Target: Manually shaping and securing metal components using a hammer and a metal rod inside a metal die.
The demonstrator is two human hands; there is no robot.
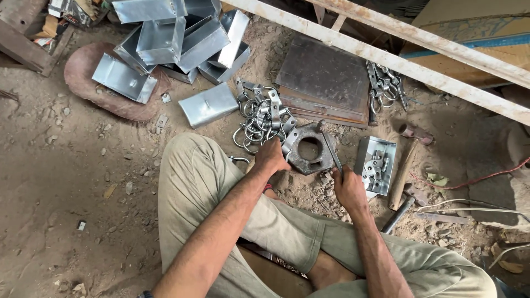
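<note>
I sit on the dirt ground with my legs folded. My left hand (271,157) pinches a small shiny metal clamp strap (289,142) and holds it against the left rim of a heavy rusty ring-shaped block (309,149). My right hand (349,189) grips the handle end of a thin metal rod or hammer (332,151) that lies across the block's right side. A heap of shiny clamp rings (260,117) sits just behind my left hand.
Several galvanized sheet-metal boxes (171,38) are stacked at the back left, one (209,104) lying nearer. A small open box of fittings (376,160) stands right of the block. Rusty plates (326,83), more clamps (385,84), a wooden-handled hammer (403,172) and a white beam (386,58) lie beyond.
</note>
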